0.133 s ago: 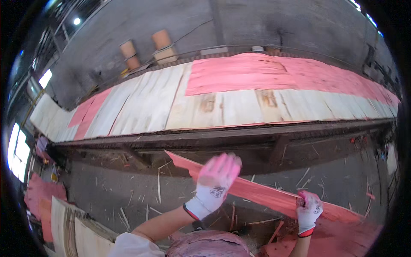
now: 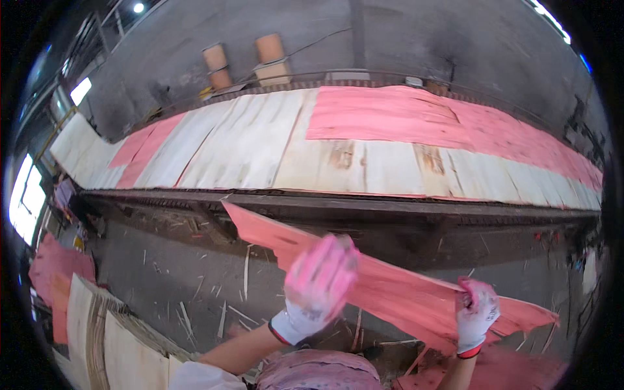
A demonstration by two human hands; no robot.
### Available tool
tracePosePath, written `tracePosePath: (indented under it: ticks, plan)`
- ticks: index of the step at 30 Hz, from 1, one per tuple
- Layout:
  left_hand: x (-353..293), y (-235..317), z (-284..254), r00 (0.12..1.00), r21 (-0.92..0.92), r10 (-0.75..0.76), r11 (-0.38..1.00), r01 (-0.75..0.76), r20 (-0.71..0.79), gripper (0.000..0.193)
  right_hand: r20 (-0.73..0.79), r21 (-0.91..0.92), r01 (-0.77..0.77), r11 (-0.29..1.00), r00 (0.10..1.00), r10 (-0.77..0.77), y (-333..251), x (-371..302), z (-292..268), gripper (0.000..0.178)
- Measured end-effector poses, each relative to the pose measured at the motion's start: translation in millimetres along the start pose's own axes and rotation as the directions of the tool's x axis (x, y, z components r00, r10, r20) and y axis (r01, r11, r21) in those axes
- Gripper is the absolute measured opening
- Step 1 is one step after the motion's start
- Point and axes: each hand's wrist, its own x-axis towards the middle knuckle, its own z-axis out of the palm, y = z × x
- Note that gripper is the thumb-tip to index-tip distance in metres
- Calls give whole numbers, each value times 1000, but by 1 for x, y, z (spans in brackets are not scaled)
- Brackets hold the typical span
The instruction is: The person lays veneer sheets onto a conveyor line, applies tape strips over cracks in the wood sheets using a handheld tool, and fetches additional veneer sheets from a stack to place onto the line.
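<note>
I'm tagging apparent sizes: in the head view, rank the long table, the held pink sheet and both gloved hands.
1. Long table
2. Held pink sheet
3. Left gloved hand
4. Right gloved hand

white gloves (image 2: pixel 476 317) | pink fingers (image 2: pixel 335 259) | red cuff edges (image 2: pixel 469 353) | white left sleeve (image 2: pixel 205 376)

The held pink sheet (image 2: pixel 396 283) looks like thin wood veneer, matt and dry, with ragged, splintery edges. Matt white knitted-cloth gloves (image 2: pixel 296 325) have a pink coating or stain over the fingers. Along the tabletop (image 2: pixel 390 201), pale sheets (image 2: pixel 253 140) of matt, streaky wood carry rough brown patches; the pink sheets (image 2: pixel 390 117) beside them look matt and faintly wrinkled. The grey wall (image 2: pixel 422 42) is dull and smudged, the floor (image 2: pixel 214 263) matt and gritty.
</note>
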Motion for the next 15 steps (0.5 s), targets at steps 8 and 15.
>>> tracePosePath:
  ticks: [8, 15]
  plan:
    - [-263, -88, -8, 359, -478, -371, -309, 822, 857, 68, -281, 81, 250, 965, 935, -218, -183, 115, 11, 24]
    - [-256, -183, -1, 322, -333, -176, -773, 540, 930, 48, -486, 64, 120, 991, 871, -74, -278, 229, 41, 27]
